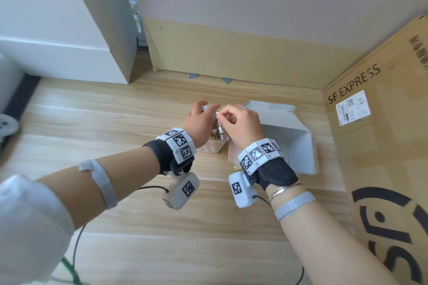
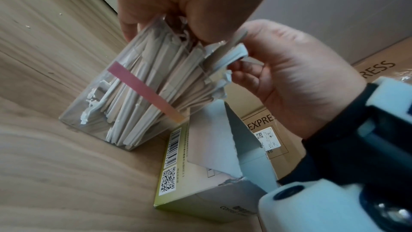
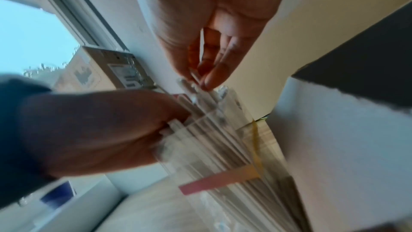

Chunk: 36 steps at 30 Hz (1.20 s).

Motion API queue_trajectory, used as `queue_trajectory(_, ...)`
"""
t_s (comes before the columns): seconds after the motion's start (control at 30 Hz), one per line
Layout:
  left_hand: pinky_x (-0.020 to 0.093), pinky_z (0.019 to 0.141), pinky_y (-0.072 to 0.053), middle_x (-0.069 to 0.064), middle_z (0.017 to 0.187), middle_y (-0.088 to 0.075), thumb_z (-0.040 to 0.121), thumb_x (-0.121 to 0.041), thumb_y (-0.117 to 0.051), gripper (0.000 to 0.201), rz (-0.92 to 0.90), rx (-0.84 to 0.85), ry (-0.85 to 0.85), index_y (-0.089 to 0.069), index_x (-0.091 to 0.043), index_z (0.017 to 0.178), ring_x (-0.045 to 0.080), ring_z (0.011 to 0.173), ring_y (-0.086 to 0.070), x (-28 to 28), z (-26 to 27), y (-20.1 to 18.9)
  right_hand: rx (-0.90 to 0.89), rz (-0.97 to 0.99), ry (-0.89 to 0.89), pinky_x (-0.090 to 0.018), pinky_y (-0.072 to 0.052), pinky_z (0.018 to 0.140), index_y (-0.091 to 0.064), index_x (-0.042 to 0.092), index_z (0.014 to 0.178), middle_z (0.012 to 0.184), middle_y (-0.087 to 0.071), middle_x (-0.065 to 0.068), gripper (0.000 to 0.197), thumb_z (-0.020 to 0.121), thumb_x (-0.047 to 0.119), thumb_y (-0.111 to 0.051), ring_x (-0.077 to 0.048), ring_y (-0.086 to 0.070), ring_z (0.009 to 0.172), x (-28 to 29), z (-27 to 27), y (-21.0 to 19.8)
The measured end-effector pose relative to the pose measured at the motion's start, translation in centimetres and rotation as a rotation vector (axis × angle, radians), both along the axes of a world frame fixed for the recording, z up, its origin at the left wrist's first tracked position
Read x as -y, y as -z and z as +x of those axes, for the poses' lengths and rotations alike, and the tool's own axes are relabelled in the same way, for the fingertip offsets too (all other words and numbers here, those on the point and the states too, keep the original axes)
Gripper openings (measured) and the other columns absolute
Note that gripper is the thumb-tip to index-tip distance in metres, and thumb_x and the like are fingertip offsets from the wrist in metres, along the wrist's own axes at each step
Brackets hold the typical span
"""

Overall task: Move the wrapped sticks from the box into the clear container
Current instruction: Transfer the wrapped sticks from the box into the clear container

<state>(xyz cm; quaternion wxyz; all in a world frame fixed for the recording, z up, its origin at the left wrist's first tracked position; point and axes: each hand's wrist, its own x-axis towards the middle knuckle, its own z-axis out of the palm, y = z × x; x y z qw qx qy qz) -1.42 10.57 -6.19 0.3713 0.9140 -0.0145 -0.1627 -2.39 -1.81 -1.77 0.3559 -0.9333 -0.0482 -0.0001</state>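
While both hands meet over the container (image 1: 212,146), the head view shows the left hand (image 1: 199,122) with fingers extended at the sticks' tops, and the box (image 1: 284,136) just right. From the left wrist, the right hand (image 2: 296,80) pinches wrapped sticks (image 2: 156,84) standing in the container. The right wrist view is blurred; its fingertips (image 3: 209,80) pinch stick ends.

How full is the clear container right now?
Nearly full: the clear container is packed with upright wrapped sticks, their tops reaching its rim, where both hands work.
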Motion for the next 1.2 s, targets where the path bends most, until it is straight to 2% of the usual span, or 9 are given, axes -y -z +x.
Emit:
queue_trajectory(0.17,0.050,0.105,-0.039,0.017,0.147,-0.024,0.095,-0.010,-0.035,0.046,-0.038,-0.027,-0.011,-0.041,-0.024,0.139,0.042,0.122,-0.043,0.0,0.0,0.0,-0.145,-0.171,-0.099,-0.029,-0.047,0.072,-0.072,0.011,0.084,0.093,-0.061,-0.003,0.011,0.085,0.019,-0.064,-0.020,-0.057,0.081,-0.1,0.1,1.1)
queue_trajectory(0.33,0.048,0.110,-0.033,0.018,0.145,-0.025,0.095,-0.009,-0.034,0.046,-0.068,-0.043,-0.044,-0.043,-0.021,0.138,0.038,0.126,-0.042,0.1,0.0,-0.6,-0.203,0.102,0.084,-0.021,-0.037,0.076,-0.063,0.017,0.080,0.089,-0.049,0.004,0.008,0.083,0.024,-0.064,-0.010,-0.047,0.079,-0.2,0.6,0.4)
queue_trajectory(0.47,0.048,0.110,-0.033,0.018,0.144,-0.026,0.094,-0.008,-0.032,0.046,-0.110,-0.043,-0.062,-0.044,-0.020,0.137,0.038,0.125,-0.042,0.1,-0.3,-0.9,-0.286,-0.063,-0.023,-0.023,-0.040,0.076,-0.063,0.014,0.082,0.092,-0.043,0.002,0.009,0.084,0.023,-0.065,-0.012,-0.045,0.083,-0.2,0.3,0.7)
queue_trajectory(0.63,0.045,0.112,-0.029,0.015,0.147,-0.022,0.095,-0.011,-0.032,0.045,-0.106,-0.076,-0.077,-0.042,-0.022,0.138,0.034,0.128,-0.040,0.2,-0.4,-1.8,-0.336,0.015,0.059,-0.018,-0.032,0.073,-0.046,0.019,0.085,0.098,-0.046,0.003,0.022,0.081,0.023,-0.067,-0.013,-0.047,0.086,0.1,0.4,0.9)
queue_trajectory(0.8,0.037,0.111,-0.027,0.019,0.150,-0.025,0.098,-0.017,-0.032,0.049,-0.174,-0.182,-0.167,-0.022,-0.022,0.146,0.029,0.139,-0.025,0.2,-0.8,-2.4,-0.452,0.080,0.150,-0.027,-0.042,0.071,-0.048,0.022,0.113,0.089,-0.058,0.004,0.026,0.092,0.038,-0.050,-0.019,-0.058,0.081,0.6,0.3,0.3)
queue_trajectory(0.9,0.036,0.106,-0.032,0.025,0.141,-0.038,0.099,-0.020,-0.030,0.051,-0.179,-0.209,-0.160,-0.016,-0.024,0.148,0.029,0.132,-0.035,0.1,-0.8,-2.8,-0.481,0.041,0.171,-0.029,-0.047,0.070,-0.048,0.022,0.120,0.075,-0.059,0.003,0.031,0.095,0.039,-0.042,-0.024,-0.061,0.075,0.5,0.2,0.1)
queue_trajectory(0.97,0.038,0.103,-0.035,0.027,0.138,-0.042,0.099,-0.023,-0.029,0.050,-0.181,-0.221,-0.168,-0.016,-0.024,0.147,0.032,0.128,-0.042,0.1,-0.7,-2.9,-0.539,0.081,0.196,-0.038,-0.057,0.075,-0.048,0.023,0.123,0.071,-0.055,0.006,0.033,0.095,0.039,-0.040,-0.027,-0.065,0.077,0.1,0.2,-0.1)
queue_trajectory(1.13,0.042,0.096,-0.042,0.032,0.126,-0.052,0.099,-0.024,-0.029,0.049,-0.184,-0.191,-0.183,-0.019,-0.022,0.147,0.041,0.115,-0.052,0.0,0.3,-3.2,-0.568,0.104,0.195,-0.046,-0.055,0.087,-0.052,0.024,0.128,0.115,-0.064,-0.006,0.041,0.095,0.043,-0.036,-0.027,-0.064,0.100,-0.4,1.3,-0.8)
queue_trajectory(1.2,0.045,0.090,-0.047,0.035,0.123,-0.054,0.099,-0.022,-0.028,0.048,-0.212,-0.162,-0.178,-0.019,-0.020,0.147,0.042,0.099,-0.059,-0.1,1.0,-3.9,-0.538,0.078,0.180,-0.045,-0.054,0.089,-0.053,0.025,0.129,0.121,-0.063,-0.006,0.043,0.096,0.044,-0.034,-0.027,-0.062,0.104,-0.4,2.3,-1.2)
